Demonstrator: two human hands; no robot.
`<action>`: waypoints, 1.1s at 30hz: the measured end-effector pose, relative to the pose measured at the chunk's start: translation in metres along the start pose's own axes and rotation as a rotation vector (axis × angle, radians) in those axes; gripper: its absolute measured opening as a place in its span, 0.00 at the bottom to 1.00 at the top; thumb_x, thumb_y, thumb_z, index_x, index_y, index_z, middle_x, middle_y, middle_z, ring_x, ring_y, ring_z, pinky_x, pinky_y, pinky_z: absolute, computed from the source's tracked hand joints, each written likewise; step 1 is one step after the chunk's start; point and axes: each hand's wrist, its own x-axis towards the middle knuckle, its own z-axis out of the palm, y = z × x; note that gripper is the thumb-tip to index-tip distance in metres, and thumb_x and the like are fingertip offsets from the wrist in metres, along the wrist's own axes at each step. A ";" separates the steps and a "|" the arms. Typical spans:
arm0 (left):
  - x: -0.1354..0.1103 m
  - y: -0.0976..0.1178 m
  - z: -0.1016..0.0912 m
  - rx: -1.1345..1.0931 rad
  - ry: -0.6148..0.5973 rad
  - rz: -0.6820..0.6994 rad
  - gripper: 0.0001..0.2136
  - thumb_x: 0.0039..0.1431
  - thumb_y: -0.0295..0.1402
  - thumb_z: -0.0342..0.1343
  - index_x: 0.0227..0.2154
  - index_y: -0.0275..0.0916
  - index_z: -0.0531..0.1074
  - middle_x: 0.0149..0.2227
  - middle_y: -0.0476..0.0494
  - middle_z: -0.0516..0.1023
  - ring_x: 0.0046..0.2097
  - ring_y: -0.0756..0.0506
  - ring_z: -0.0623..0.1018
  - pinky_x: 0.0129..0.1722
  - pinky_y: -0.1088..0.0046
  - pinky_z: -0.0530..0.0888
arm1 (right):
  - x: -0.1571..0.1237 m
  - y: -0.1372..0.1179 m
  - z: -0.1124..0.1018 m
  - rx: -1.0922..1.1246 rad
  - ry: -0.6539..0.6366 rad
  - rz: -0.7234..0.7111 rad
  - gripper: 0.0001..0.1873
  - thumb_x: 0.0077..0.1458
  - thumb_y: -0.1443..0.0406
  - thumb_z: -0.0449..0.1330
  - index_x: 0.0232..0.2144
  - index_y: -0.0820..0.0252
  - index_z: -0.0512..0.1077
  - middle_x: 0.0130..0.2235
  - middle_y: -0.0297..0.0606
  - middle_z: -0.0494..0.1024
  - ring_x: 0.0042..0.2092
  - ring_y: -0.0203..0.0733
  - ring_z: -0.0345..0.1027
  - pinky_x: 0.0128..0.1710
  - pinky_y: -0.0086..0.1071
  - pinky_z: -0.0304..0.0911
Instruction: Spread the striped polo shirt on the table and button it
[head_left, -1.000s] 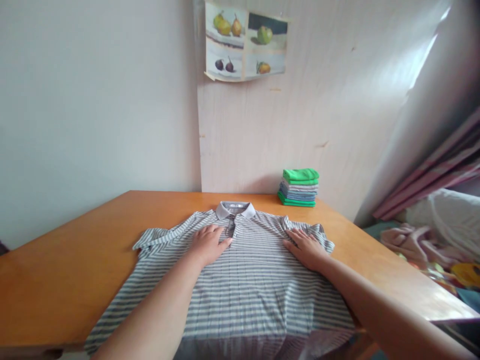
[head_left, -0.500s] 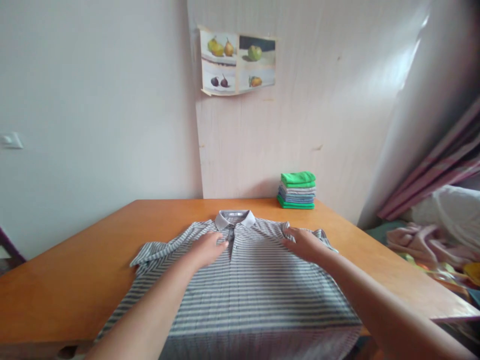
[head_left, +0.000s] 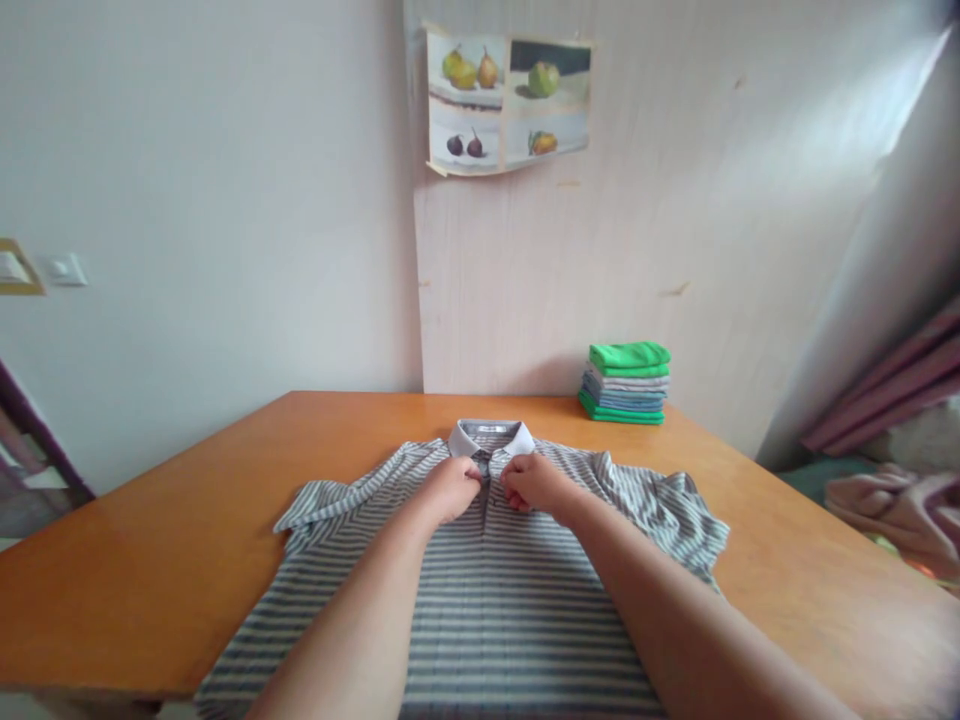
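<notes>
A grey-and-white striped polo shirt (head_left: 517, 600) lies front up on the orange wooden table (head_left: 165, 560), its white collar (head_left: 491, 436) toward the wall. My left hand (head_left: 452, 488) and my right hand (head_left: 531, 483) sit close together just below the collar. Both have their fingers curled in a pinch on the shirt's button placket between them. Both forearms reach over the shirt's body. The sleeves spread out to the left and right.
A stack of folded clothes (head_left: 627, 383), green on top, stands at the table's far right by the wall. A fruit poster (head_left: 508, 102) hangs above. Pink and white fabric (head_left: 892, 495) lies off the right edge. A light switch (head_left: 66, 268) is on the left wall.
Both hands left the shirt's chest and right shoulder, where they lay flat, and came together at the placket under the collar, fingers now pinched. The view shifted slightly.
</notes>
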 end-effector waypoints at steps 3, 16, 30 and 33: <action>-0.001 -0.003 0.001 -0.015 -0.065 0.028 0.09 0.50 0.27 0.53 0.30 0.38 0.78 0.27 0.48 0.79 0.32 0.47 0.75 0.30 0.75 0.64 | 0.000 0.013 0.004 0.020 -0.009 -0.005 0.07 0.51 0.72 0.55 0.28 0.61 0.72 0.21 0.31 0.73 0.23 0.33 0.67 0.22 0.23 0.60; -0.011 0.016 -0.005 -0.124 -0.227 0.082 0.11 0.49 0.29 0.51 0.30 0.38 0.79 0.31 0.48 0.81 0.36 0.45 0.77 0.34 0.74 0.69 | -0.006 0.022 0.000 -0.119 0.056 -0.175 0.09 0.48 0.70 0.56 0.32 0.59 0.75 0.23 0.31 0.76 0.25 0.34 0.68 0.24 0.24 0.57; -0.011 0.013 -0.002 -0.153 -0.265 0.082 0.10 0.49 0.32 0.53 0.30 0.37 0.79 0.31 0.47 0.82 0.35 0.44 0.77 0.32 0.73 0.69 | -0.018 0.008 0.004 -0.009 -0.059 0.008 0.05 0.50 0.71 0.55 0.26 0.60 0.69 0.19 0.30 0.72 0.21 0.34 0.69 0.18 0.22 0.57; -0.009 0.011 0.003 -0.124 -0.267 0.085 0.08 0.47 0.31 0.55 0.28 0.37 0.78 0.28 0.47 0.80 0.33 0.45 0.76 0.30 0.74 0.67 | -0.019 0.007 0.004 0.055 -0.085 0.049 0.05 0.50 0.72 0.54 0.27 0.59 0.68 0.20 0.30 0.72 0.21 0.34 0.69 0.18 0.22 0.59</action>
